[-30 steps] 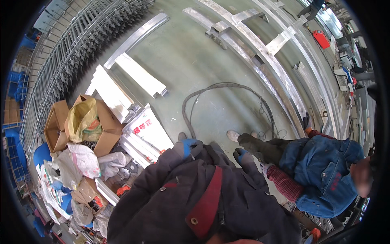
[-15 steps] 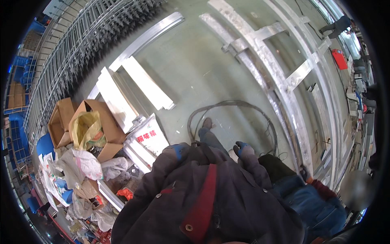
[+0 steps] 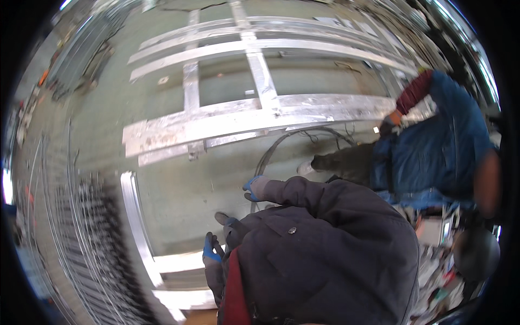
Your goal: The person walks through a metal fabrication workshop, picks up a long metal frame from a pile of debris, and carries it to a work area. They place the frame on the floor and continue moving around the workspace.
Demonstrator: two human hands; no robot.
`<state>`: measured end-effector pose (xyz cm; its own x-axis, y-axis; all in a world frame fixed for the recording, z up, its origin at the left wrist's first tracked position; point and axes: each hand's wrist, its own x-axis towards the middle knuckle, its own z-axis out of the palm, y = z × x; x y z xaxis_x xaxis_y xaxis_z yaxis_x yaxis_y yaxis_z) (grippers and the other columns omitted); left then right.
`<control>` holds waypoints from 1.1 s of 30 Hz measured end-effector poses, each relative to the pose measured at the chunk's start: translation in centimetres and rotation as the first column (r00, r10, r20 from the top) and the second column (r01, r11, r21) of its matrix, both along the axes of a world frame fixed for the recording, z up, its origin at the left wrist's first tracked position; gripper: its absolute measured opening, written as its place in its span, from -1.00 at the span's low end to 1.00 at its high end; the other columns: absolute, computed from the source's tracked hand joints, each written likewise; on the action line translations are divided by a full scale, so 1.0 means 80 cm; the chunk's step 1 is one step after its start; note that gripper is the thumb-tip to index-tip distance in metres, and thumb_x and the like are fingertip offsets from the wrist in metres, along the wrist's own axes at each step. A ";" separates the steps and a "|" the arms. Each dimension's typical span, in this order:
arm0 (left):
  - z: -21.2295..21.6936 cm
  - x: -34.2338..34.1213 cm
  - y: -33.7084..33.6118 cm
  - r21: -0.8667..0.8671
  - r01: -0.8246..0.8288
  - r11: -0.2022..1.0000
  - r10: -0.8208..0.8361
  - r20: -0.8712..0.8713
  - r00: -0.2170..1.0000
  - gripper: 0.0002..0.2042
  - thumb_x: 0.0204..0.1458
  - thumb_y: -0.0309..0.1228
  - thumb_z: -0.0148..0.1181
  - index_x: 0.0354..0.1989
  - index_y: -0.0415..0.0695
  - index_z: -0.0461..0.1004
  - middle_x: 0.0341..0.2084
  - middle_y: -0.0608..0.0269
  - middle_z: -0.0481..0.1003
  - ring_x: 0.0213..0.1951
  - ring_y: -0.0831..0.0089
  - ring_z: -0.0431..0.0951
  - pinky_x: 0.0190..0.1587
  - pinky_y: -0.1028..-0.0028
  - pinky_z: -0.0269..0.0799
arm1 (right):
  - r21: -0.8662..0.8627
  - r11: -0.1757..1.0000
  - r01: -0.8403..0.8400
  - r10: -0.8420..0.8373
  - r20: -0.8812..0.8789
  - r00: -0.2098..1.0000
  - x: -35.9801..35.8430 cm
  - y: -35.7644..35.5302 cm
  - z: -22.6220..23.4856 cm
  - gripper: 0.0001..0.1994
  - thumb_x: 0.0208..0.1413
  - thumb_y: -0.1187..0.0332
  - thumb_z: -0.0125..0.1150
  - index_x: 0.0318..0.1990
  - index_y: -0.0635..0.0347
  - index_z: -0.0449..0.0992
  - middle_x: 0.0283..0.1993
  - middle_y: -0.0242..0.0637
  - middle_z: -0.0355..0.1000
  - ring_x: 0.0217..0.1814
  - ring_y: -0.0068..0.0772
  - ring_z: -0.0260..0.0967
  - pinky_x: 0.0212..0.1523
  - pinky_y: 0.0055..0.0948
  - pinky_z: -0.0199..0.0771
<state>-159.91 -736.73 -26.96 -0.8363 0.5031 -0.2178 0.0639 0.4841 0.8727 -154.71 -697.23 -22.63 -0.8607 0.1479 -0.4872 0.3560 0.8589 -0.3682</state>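
My left hand (image 3: 212,248), in a blue and dark work glove, hangs beside my body near the white lengths of profile (image 3: 184,262) on the floor. Its fingers are slightly apart and nothing shows in them. Held out ahead over the floor, my right hand (image 3: 253,188) wears the same kind of glove. It is loosely open and holds nothing that I can see. Below it a dark cable (image 3: 264,160) curves over the floor. Beyond lies a long silvery metal beam (image 3: 216,125), apart from both hands.
Crossbars (image 3: 260,76) and several more metal beams (image 3: 319,46) lie farther off. At the right a co-worker in a blue jacket (image 3: 428,151) bends with a gloved hand (image 3: 389,123) at the beam's end. Metal racks (image 3: 100,238) stand left; mixed scraps (image 3: 433,271) lie lower right.
My view and body have turned to the right. The beams now lie across ahead, the racks have swung to the lower left, and the co-worker shows more fully. Both my hands remain without a load.
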 end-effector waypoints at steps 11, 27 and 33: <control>0.127 -0.353 0.068 -0.017 0.428 0.903 -0.429 -0.068 0.901 -0.57 0.32 -0.34 0.21 0.28 -0.32 0.50 0.05 -0.11 0.64 0.10 0.19 0.67 0.19 0.28 0.55 | 0.046 0.863 0.504 -0.506 0.098 0.857 -0.067 -0.055 0.017 -0.46 0.26 -0.12 0.12 0.23 -0.02 0.58 0.15 -0.08 0.60 0.19 0.01 0.56 0.17 -0.02 0.54; 0.069 -0.647 0.097 0.038 0.425 0.904 -0.423 0.212 0.881 -0.58 0.39 -0.33 0.16 0.31 -0.34 0.45 0.11 -0.02 0.60 0.14 0.26 0.61 0.23 0.33 0.50 | -0.075 0.845 0.529 -0.527 0.051 0.849 -0.329 -0.039 -0.008 -0.47 0.28 -0.08 0.11 0.27 -0.02 0.57 0.23 -0.14 0.58 0.24 -0.01 0.55 0.19 -0.07 0.54; 0.008 -0.777 0.095 -0.182 0.283 0.942 -0.279 0.048 0.959 -0.50 0.33 -0.34 0.21 0.37 -0.31 0.35 -0.08 0.23 0.54 -0.08 0.43 0.50 0.02 0.43 0.47 | -0.049 0.748 0.662 -0.656 0.096 0.749 -0.352 -0.048 -0.001 -0.46 0.28 -0.04 0.14 0.31 -0.02 0.54 0.27 -0.12 0.56 0.31 -0.03 0.50 0.29 -0.09 0.48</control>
<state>-222.05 -729.15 -26.36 -0.6608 0.6662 -0.3458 0.2031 0.6022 0.7721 -182.87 -701.07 -22.71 -0.5271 0.6265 -0.5742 0.8495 0.3723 -0.3738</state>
